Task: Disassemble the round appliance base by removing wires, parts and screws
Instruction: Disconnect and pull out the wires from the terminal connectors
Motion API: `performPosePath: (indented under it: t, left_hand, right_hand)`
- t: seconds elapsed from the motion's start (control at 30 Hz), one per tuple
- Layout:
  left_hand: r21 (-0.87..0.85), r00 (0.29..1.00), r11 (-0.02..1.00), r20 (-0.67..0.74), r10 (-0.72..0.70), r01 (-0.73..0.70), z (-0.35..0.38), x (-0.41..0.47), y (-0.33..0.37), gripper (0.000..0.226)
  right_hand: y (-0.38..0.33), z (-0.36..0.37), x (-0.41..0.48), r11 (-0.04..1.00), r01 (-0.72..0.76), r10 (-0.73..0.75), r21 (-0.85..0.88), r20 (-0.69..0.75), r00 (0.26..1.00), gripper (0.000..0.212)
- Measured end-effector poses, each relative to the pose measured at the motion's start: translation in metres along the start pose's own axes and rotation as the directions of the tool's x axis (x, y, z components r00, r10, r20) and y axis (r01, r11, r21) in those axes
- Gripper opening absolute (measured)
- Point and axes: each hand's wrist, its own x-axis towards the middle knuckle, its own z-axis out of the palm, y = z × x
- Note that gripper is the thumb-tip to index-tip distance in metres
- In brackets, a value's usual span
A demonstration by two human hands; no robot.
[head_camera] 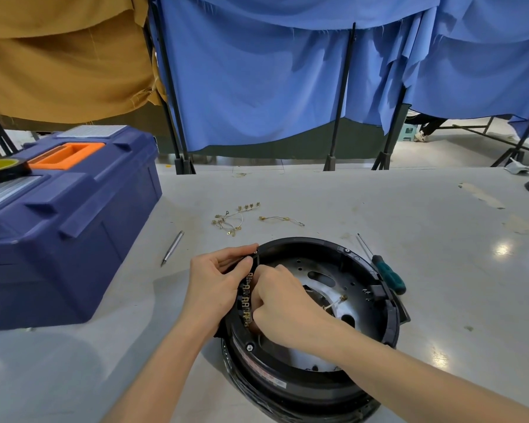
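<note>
The round black appliance base [367, 261] lies open side up near the table's front, showing a metal plate [324, 279] with holes inside. My left hand [214, 282] grips the base's left rim, thumb over the edge. My right hand [284, 303] reaches inside and pinches at the strip of brass terminals [245, 296] on the left inner wall; its fingertips are hidden. One short wire [335, 303] lies on the plate. Removed wires with brass lugs [231, 221] and another such wire [281, 220] lie behind the base.
A green-handled screwdriver [385, 271] lies right of the base. A metal pen-like tool [172, 248] lies to the left. A blue toolbox [64, 215] with an orange handle and a tape roll [3, 169] stands at the left. Blue and tan curtains hang behind.
</note>
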Motion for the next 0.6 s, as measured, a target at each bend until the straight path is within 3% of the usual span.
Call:
performPosePath:
  t: [0.4,0.6]
  left_hand:
    - [0.003,1.0,1.0,-0.002,-0.005,0.005,0.0,-0.001,0.001,0.023]
    - [0.062,1.0,0.998,-0.011,0.004,-0.003,0.001,-0.001,0.003,0.021]
  right_hand:
    - [-0.001,-0.004,0.002,0.998,-0.062,0.063,-0.019,0.066,0.996,0.017]
    - [0.024,-0.023,-0.004,0.977,-0.198,0.194,0.079,0.05,0.98,0.011]
